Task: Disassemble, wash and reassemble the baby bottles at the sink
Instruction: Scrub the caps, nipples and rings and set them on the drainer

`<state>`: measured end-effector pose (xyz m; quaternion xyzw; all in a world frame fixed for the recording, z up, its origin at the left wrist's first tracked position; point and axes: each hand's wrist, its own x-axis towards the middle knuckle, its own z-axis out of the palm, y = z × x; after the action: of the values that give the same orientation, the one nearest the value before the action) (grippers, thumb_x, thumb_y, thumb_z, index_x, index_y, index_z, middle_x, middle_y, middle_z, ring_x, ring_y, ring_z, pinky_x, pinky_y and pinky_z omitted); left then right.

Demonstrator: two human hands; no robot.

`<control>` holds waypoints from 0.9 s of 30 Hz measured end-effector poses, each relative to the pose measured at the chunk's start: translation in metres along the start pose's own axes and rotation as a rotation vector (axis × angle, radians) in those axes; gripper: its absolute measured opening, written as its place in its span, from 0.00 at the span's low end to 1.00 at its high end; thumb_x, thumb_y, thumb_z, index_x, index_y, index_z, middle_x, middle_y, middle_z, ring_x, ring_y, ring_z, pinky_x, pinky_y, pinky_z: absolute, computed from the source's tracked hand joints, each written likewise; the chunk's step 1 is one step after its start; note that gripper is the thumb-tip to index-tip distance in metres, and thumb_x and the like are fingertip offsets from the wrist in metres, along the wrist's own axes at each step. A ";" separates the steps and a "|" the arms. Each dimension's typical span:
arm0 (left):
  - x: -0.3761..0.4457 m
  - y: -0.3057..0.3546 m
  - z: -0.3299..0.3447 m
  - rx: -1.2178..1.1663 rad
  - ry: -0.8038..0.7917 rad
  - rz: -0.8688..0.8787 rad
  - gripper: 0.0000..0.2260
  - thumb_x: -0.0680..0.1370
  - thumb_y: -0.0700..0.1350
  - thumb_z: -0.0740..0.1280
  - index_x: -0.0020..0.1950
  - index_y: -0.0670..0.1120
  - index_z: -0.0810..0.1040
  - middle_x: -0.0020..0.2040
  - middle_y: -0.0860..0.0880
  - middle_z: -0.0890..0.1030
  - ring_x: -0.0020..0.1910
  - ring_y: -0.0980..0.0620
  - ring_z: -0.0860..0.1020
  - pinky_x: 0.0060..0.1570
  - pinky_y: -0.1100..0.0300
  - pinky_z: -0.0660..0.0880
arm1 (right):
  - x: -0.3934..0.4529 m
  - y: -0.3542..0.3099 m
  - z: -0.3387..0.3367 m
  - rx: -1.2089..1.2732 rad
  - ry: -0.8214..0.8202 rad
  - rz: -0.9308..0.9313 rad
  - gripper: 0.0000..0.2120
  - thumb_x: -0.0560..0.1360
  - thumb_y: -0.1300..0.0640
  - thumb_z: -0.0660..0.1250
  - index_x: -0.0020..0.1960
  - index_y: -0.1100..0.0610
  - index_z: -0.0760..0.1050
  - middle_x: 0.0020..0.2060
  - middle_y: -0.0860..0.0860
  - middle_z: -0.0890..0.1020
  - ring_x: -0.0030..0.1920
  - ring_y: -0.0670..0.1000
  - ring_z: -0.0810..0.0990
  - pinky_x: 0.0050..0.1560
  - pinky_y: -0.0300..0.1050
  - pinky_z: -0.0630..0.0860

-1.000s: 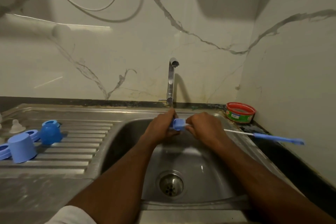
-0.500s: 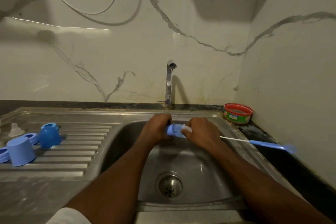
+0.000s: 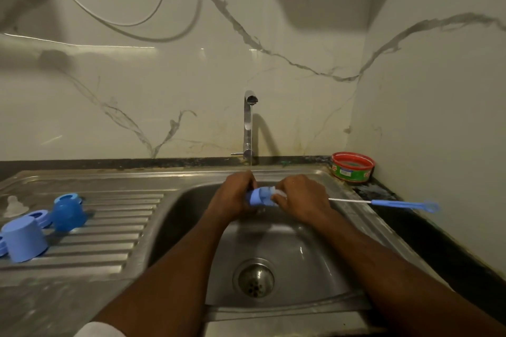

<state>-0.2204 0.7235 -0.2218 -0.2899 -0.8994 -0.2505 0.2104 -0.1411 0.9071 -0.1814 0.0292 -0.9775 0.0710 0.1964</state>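
Both hands are over the sink (image 3: 191, 216), just in front of the tap (image 3: 248, 123), which runs a thin stream down onto them. The left hand (image 3: 235, 197) has its fingers curled around the left end of a small blue bottle part (image 3: 260, 196), held on its side above the basin. The right hand (image 3: 298, 197) is clamped on the brush (image 3: 383, 202) where the brush meets the part's right end; a bit of white shows at that opening, and how far the brush goes in can't be seen. The brush's thin white shaft and blue loop handle stick out to the right of the sink, over the rim and the dark counter. The drain (image 3: 256, 278) sits at the basin bottom, nearer the camera than the hands. Left of the sink, on the ribbed draining board (image 3: 115, 227): a light blue cap (image 3: 24, 239) upside down at the far left edge, a darker blue part (image 3: 68, 212) just behind and right of it, a blue ring (image 3: 41, 216) between those two, and a clear teat (image 3: 13, 206) further back toward the wall. Another blue piece at the frame's left edge is cut off, so it can't be identified. Right of the sink, in the back corner by the wall, is a red and green tub (image 3: 351, 167). A white sleeve (image 3: 98, 330) shows at the bottom edge on the left arm.
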 end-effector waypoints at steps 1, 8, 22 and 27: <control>-0.001 -0.002 0.001 0.033 0.015 -0.028 0.23 0.66 0.57 0.80 0.52 0.54 0.72 0.50 0.53 0.75 0.47 0.55 0.74 0.48 0.57 0.77 | 0.000 -0.002 -0.001 -0.011 -0.015 -0.070 0.15 0.80 0.42 0.66 0.58 0.50 0.81 0.47 0.50 0.84 0.43 0.48 0.78 0.45 0.43 0.72; -0.007 0.008 0.011 -0.201 -0.268 -0.015 0.33 0.74 0.44 0.76 0.76 0.46 0.66 0.74 0.45 0.70 0.72 0.49 0.69 0.74 0.53 0.65 | -0.002 0.000 -0.005 -0.159 0.112 -0.110 0.13 0.82 0.46 0.59 0.51 0.52 0.79 0.42 0.50 0.82 0.42 0.53 0.81 0.38 0.48 0.73; -0.009 0.008 0.015 -0.187 -0.253 -0.011 0.33 0.74 0.44 0.77 0.76 0.47 0.66 0.73 0.46 0.70 0.72 0.49 0.69 0.72 0.59 0.63 | -0.001 -0.001 -0.005 -0.185 0.097 -0.158 0.11 0.82 0.46 0.61 0.52 0.51 0.79 0.44 0.50 0.82 0.43 0.52 0.81 0.39 0.47 0.73; -0.001 0.012 0.013 -0.045 -0.105 -0.008 0.19 0.77 0.44 0.74 0.67 0.49 0.76 0.63 0.48 0.80 0.61 0.51 0.78 0.66 0.53 0.74 | -0.001 0.002 0.003 0.038 -0.010 0.147 0.10 0.79 0.45 0.67 0.54 0.49 0.80 0.45 0.49 0.82 0.43 0.49 0.80 0.50 0.47 0.78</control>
<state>-0.2152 0.7392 -0.2290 -0.3038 -0.9045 -0.2559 0.1554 -0.1413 0.9083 -0.1845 -0.0384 -0.9765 0.1038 0.1852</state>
